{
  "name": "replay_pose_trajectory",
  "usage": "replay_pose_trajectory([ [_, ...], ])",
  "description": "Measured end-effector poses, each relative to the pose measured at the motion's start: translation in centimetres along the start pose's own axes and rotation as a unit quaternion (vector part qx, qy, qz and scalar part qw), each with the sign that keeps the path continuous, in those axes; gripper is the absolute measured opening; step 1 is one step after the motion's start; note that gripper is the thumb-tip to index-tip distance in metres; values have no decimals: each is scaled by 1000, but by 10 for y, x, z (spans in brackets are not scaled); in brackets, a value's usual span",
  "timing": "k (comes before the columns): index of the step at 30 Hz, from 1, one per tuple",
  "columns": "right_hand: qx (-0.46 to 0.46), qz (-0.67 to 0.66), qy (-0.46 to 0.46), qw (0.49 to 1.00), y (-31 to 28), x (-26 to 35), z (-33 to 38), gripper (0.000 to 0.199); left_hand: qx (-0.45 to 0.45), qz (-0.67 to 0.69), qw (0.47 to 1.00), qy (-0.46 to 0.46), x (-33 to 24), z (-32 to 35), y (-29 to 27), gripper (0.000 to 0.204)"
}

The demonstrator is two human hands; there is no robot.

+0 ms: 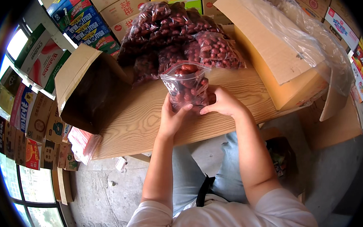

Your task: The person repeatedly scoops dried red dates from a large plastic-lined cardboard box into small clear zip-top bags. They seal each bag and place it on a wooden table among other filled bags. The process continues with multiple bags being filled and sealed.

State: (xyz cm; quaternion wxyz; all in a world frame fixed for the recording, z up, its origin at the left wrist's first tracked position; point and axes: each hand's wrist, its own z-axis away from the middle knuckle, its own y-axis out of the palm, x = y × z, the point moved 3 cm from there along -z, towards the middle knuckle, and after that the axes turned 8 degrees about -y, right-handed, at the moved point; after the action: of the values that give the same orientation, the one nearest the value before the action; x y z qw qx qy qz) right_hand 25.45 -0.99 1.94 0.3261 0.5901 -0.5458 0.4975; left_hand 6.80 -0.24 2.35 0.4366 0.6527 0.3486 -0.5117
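Between my two hands stands a clear zip bag [187, 89] filled with dark red dates, its top edge spread apart so the dates show. My left hand [174, 114] wraps the bag's lower left side, thumb across the front. On the opposite side my right hand [224, 102] grips the lower right, its thumb also at the front. The bag is upright, at or just above the wooden table [140, 123]; I cannot tell if it touches. Just behind it rises a pile of filled date bags [165, 34].
An open cardboard box [74, 81] lies on the table's left side, beside a bundle of red-and-white plastic bags [83, 143]. At right stands a large carton [271, 48] with clear plastic sheeting [308, 38] over it. Stacked cartons [113, 7] line the back and left.
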Motion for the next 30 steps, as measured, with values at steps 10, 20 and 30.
replay_pose_trajectory([
  [10,-11,-25,3,1000,-2,20,4,37,3,-30,999,28,-1,0,1,68],
  [20,19,37,48,998,-16,12,5,31,26,-43,996,74,-9,2,9,72],
  [30,18,-74,-35,996,7,36,8,64,38,-17,999,6,1,1,3,65],
])
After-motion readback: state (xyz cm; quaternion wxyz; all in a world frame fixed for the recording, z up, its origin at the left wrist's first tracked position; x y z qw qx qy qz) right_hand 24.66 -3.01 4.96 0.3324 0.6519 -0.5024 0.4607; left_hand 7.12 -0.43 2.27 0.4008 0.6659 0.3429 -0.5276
